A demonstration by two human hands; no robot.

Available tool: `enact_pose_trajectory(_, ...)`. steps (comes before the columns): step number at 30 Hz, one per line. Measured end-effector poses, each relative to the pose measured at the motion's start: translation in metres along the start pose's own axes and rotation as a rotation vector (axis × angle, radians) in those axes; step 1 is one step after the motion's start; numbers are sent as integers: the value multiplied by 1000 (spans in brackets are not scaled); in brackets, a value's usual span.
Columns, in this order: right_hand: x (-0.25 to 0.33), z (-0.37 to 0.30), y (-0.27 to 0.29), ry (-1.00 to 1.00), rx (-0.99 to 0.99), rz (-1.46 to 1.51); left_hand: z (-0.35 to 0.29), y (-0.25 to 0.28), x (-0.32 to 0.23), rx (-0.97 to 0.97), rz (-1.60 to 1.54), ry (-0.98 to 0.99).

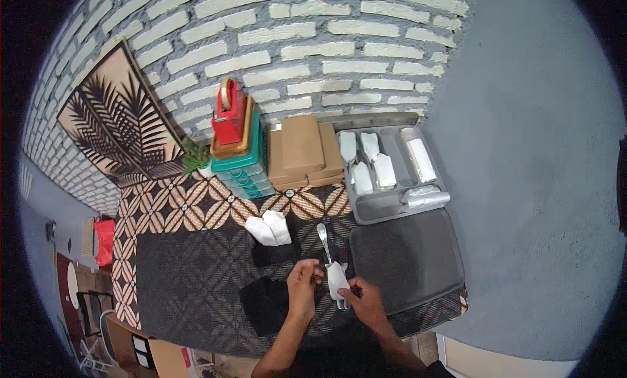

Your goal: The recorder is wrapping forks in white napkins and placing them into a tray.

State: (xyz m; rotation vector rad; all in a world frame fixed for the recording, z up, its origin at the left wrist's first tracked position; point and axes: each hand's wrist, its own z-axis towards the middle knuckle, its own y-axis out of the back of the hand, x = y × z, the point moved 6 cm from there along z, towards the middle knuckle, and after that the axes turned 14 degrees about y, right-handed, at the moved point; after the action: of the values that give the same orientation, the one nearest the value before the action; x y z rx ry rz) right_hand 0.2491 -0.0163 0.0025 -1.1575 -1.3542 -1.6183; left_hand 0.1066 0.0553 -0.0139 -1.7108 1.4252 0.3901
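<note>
A white napkin point(337, 279) is wrapped round a bundle of metal cutlery point(324, 239) above the dark mat. One rounded metal end sticks out at the far side, and shiny ends show at the near side. My right hand point(364, 301) grips the bundle's near right edge between thumb and fingers. Just left of it, my left hand point(304, 288) has its fingers curled and pinched close to the metal stem; whatever they hold is too small to make out. Beyond my left hand lie folded white napkins point(268, 229) on a black cloth point(274, 254).
A grey divided tray point(379, 212) at the far right holds several wrapped white bundles point(385, 171). Nearer is a flat dark tray point(408, 260). Brown boxes point(302, 143) and a teal drawer unit point(243, 166) line the brick wall. More black cloth point(264, 306) lies left of my hands.
</note>
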Motion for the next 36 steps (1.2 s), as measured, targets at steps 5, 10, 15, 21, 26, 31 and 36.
enact_pose_trajectory(5, -14, 4, 8, -116, -116, 149, -7, -23, 19, 155, 245, 2)
enact_pose_trajectory(10, -18, 12, 12, -142, -92, 159, -3, -30, 25, 168, 121, 62)
enact_pose_trajectory(15, -27, 16, 8, -128, -84, 210, 2, -31, 19, 143, 105, 34)
enact_pose_trajectory(21, -36, 20, 13, -88, -143, 173, 13, -30, 16, 129, 135, -19)
enact_pose_trajectory(26, -33, 34, 31, -103, -174, 125, 22, -44, 15, 161, 218, 6)
enact_pose_trajectory(31, -30, 97, 86, 64, -295, 146, 28, -42, 17, 101, 174, -10)
enact_pose_trajectory(36, -86, 188, 147, 120, -417, -36, 29, -38, 16, 69, 106, 8)
